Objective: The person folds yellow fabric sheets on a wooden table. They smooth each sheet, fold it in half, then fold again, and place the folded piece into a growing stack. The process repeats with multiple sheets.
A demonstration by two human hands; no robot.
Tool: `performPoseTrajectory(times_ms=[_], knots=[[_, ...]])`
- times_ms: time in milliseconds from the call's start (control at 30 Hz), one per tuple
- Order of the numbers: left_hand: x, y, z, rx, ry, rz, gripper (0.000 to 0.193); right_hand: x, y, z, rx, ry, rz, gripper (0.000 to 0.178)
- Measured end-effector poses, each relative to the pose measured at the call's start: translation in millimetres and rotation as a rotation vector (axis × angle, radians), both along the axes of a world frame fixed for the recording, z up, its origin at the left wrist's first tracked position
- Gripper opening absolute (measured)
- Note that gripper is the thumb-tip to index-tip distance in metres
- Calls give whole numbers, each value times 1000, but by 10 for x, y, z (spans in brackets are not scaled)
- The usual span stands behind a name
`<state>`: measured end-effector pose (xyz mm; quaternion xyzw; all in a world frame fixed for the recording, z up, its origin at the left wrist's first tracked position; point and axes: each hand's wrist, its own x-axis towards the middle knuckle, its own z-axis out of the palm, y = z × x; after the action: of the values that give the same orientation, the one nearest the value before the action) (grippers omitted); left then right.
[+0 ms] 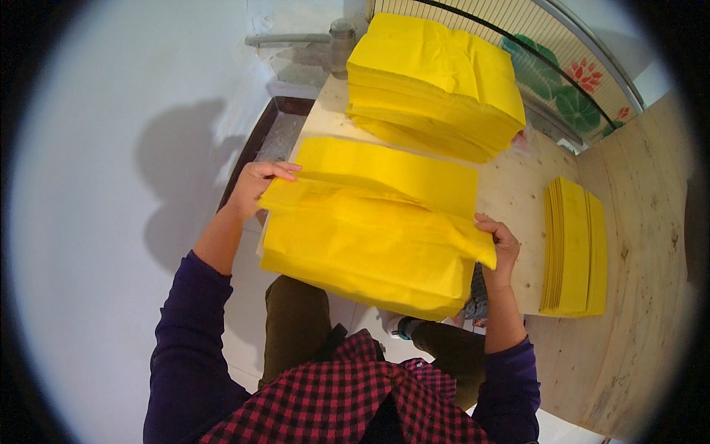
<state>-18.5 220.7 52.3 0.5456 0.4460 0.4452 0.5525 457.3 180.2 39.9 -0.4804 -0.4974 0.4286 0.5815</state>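
Observation:
In front of me a broad yellow sheet point(370, 235), paper or thin cloth, lies with its near part hanging over the table's front edge. A raised fold runs across its middle. My left hand point(255, 185) grips the left end of that fold, thumb below and fingers on top. At the right end, my right hand point(501, 248) is closed round a gathered corner. Behind the fold, a flat yellow layer point(388, 170) rests on the wooden table point(518, 196). How many layers lie beneath is hidden.
A tall stack of folded yellow sheets point(436, 81) stands at the back of the table. To the right is a neat narrow yellow pile point(573, 248) beside an upright wooden board point(636, 244). A glass jar point(342, 48) stands at the far left, near a dark-rimmed tray point(270, 122) and white wall.

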Motion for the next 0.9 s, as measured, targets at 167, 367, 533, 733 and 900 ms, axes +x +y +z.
performPoseTrajectory(times_ms=[167,367,533,733,900], knots=[[38,-119,-134,-5,-131,46,16,7,-134,-186,74,-32,41,19],[25,-121,-269,21,-93,100,18,7,-200,-265,156,-249,21,24],[15,-187,-286,114,202,154,30,12,-208,-270,127,-302,15,23],[-71,-243,-56,237,423,313,35,35,-209,-298,135,-292,42,14],[156,-224,131,573,575,326,31,46,-192,-337,105,-212,38,20]])
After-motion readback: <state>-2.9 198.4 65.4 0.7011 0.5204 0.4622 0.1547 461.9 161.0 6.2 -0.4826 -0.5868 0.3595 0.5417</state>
